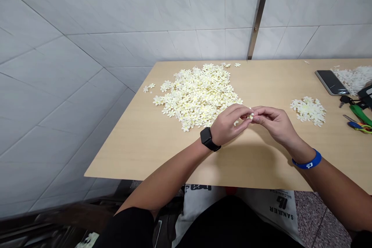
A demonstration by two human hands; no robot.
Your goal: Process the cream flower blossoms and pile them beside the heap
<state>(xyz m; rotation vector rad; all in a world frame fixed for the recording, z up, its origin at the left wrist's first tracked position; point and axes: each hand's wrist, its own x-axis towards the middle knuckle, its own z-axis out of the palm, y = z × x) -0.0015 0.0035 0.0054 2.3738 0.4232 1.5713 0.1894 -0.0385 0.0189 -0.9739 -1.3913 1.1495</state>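
Note:
My left hand and my right hand meet above the table, fingertips pinched together on a small white-and-yellow artificial flower. Fingers cover most of that flower. Just behind and left of my left hand lies a big heap of similar flowers, its near right edge partly hidden by the hand. A smaller pile of white flowers rests on the table to the right of my right hand. A black watch is on my left wrist, a blue band on my right.
On the right of the wooden table lie a phone, a heap of small white pieces, keys and scissors. A metal bracket stands against the tiled wall. Printed white sacks are below the front edge.

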